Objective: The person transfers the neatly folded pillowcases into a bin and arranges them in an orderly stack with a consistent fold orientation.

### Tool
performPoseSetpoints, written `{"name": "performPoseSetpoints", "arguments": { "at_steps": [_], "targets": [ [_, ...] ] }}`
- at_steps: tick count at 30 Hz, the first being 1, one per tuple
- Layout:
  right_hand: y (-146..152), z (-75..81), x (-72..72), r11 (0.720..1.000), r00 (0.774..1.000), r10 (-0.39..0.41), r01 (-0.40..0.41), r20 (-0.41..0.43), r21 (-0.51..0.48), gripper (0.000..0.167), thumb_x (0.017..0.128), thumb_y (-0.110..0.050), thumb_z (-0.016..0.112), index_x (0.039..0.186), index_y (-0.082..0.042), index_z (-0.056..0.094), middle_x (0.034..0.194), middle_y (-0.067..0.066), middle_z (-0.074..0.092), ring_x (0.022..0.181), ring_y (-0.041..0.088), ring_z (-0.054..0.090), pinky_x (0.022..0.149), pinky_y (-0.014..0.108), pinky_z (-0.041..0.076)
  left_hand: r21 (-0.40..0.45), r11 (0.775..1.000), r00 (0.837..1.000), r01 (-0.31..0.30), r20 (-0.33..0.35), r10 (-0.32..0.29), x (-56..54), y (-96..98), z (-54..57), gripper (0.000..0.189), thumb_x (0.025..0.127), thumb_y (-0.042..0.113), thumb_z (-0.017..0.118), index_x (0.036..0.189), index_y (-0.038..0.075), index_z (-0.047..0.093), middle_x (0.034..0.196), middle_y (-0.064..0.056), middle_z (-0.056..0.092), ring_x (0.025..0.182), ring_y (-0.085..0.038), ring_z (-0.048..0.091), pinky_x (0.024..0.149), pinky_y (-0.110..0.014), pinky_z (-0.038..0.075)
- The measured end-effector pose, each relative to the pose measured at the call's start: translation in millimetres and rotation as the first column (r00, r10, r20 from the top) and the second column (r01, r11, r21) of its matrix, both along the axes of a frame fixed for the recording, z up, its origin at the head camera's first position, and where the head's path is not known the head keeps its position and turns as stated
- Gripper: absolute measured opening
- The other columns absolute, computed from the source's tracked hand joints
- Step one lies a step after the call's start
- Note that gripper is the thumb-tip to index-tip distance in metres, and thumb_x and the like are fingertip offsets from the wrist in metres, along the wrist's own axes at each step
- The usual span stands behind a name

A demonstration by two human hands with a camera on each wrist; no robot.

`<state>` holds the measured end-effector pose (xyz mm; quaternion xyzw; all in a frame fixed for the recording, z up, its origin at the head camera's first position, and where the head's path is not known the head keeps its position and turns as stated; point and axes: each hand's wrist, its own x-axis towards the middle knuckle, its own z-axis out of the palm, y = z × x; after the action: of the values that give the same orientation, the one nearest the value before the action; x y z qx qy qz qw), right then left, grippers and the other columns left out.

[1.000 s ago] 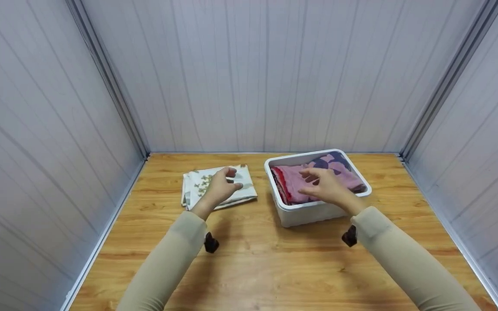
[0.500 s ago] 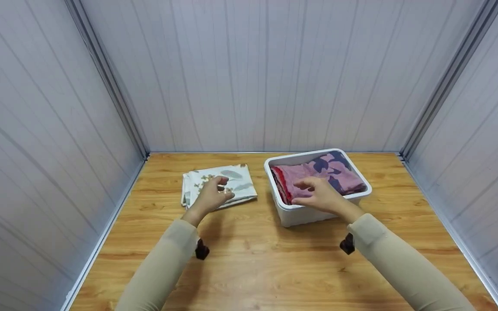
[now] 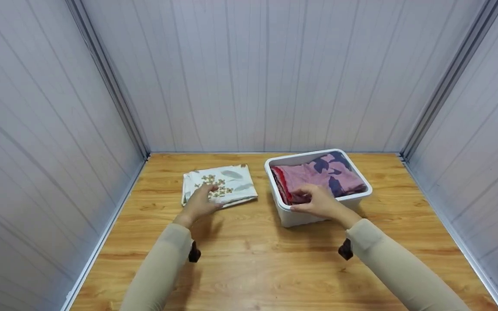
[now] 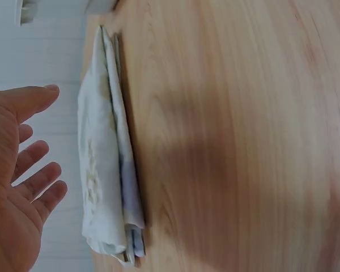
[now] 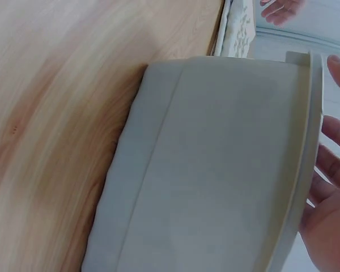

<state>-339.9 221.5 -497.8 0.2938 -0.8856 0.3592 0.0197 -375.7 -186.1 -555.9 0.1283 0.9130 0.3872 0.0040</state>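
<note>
A folded white cloth (image 3: 237, 183) with brown flowers and grey-green leaves lies on the left of the wooden table. My left hand (image 3: 198, 205) hovers at its near edge, thumb and fingers spread apart; the left wrist view shows a gap between this hand and the cloth's layered fold (image 4: 105, 153). On the right stands a white plastic bin (image 3: 305, 218) holding folded fabrics, with a pink and dark purple cloth (image 3: 309, 173) uppermost. Over the bin's near rim is my right hand (image 3: 320, 203), fingers loosely bent and nothing gripped. Its fingertips appear close to the rim (image 5: 313, 141) in the right wrist view.
Pale panelled walls (image 3: 249, 77) with metal corner strips enclose the wooden table (image 3: 249, 268) at the back and both sides. Red and brown fabric edges (image 3: 280, 183) show along the bin's left inside. A dark wrist device hangs below each sleeve.
Both hands have drawn back toward the person and slightly left, the left hand from over the cloth's middle to its near edge. The cloth and bin have stayed in place.
</note>
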Motion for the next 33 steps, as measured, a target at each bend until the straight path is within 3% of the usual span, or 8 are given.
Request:
{"name": "performPoseSetpoints", "arguments": {
  "at_steps": [9, 16, 22, 28, 33],
  "targets": [
    [-1.2, -6.1, 3.6, 0.999, 0.999, -0.01, 0.011, 0.039, -0.031, 0.042, 0.092, -0.018, 0.088, 0.122, 0.008, 0.075, 0.118, 0.022, 0.079, 0.112, 0.041, 0.074, 0.101, 0.06, 0.059, -0.065, 0.998, 0.997, -0.013, 0.072, 0.018, -3.7, -15.2, -20.4, 0.072, 0.091, 0.009, 0.087, 0.154, -0.002, 0.054, 0.158, -0.023, 0.056, 0.15, -0.045, 0.049, 0.126, -0.06, 0.039],
    [0.1, -5.3, 3.0, 1.0, 0.999, -0.018, 0.018, 0.033, -0.01, 0.039, 0.092, -0.019, 0.088, 0.12, 0.007, 0.076, 0.116, 0.022, 0.079, 0.11, 0.04, 0.075, 0.1, 0.06, 0.06, -0.17, 0.985, 0.997, 0.006, 0.075, 0.006, -9.6, -23.0, -31.0, 0.067, 0.095, 0.012, 0.083, 0.154, -0.002, 0.054, 0.158, -0.025, 0.055, 0.149, -0.047, 0.049, 0.124, -0.063, 0.041],
    [-0.3, -4.8, 0.5, 1.0, 0.999, -0.019, 0.018, 0.038, 0.014, 0.039, 0.092, -0.021, 0.088, 0.119, 0.006, 0.077, 0.115, 0.021, 0.08, 0.11, 0.039, 0.075, 0.101, 0.06, 0.06, -0.22, 0.975, 0.996, -0.014, 0.088, 0.034, -15.3, -26.4, -39.9, 0.067, 0.095, 0.01, 0.079, 0.156, -0.002, 0.053, 0.159, -0.027, 0.054, 0.152, -0.048, 0.046, 0.127, -0.063, 0.037],
    [-0.7, -4.7, -0.2, 1.0, 0.999, -0.011, 0.01, 0.049, 0.011, 0.038, 0.093, -0.022, 0.087, 0.118, 0.006, 0.077, 0.117, 0.021, 0.08, 0.112, 0.04, 0.075, 0.102, 0.06, 0.059, -0.282, 0.959, 0.995, -0.022, 0.082, 0.047, -19.2, -25.0, -44.3, 0.061, 0.096, 0.002, 0.069, 0.155, -0.001, 0.055, 0.16, -0.025, 0.055, 0.151, -0.048, 0.048, 0.124, -0.062, 0.041],
    [-1.7, -5.0, -0.1, 1.0, 0.998, -0.017, 0.017, 0.06, 0.005, 0.036, 0.093, -0.021, 0.087, 0.116, 0.005, 0.078, 0.115, 0.02, 0.081, 0.11, 0.038, 0.076, 0.101, 0.059, 0.06, -0.333, 0.941, 0.993, -0.055, 0.077, 0.085, -20.5, -21.7, -41.7, 0.056, 0.098, -0.003, 0.062, 0.154, 0.003, 0.059, 0.157, -0.022, 0.059, 0.149, -0.045, 0.052, 0.123, -0.061, 0.043]
  ]
}}
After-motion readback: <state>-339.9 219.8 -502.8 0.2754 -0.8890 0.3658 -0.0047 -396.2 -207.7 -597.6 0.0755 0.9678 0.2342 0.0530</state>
